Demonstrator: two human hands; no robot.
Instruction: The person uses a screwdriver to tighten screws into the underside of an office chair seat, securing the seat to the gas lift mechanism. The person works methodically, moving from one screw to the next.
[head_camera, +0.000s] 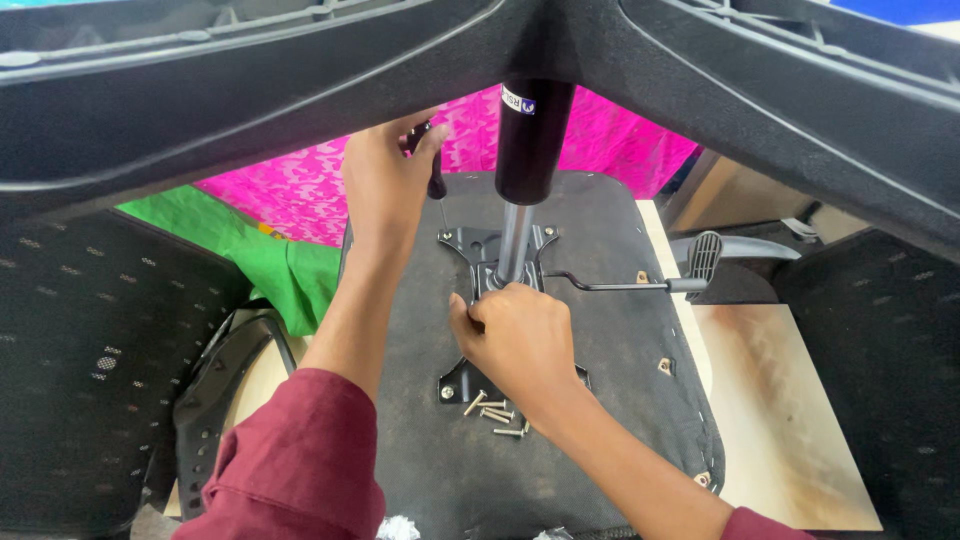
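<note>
An upturned office chair seat (600, 400) lies on a table, its black underside facing up. A black metal mounting plate (470, 243) is on it, with a silver and black gas cylinder (520, 200) rising from the plate. My left hand (385, 180) grips a black-handled screwdriver (435, 175), its tip pointing down at the plate's far left corner. My right hand (520, 335) rests closed on the plate at the cylinder's foot. Several loose screws (495, 410) lie just below my right hand.
The chair's black star base (250, 90) spans the top of the view, close to the camera. A height lever with a grey paddle (700, 262) sticks out to the right. Black mesh chair parts (90, 350) flank both sides. Pink (300, 190) and green cloth (260, 260) lie behind.
</note>
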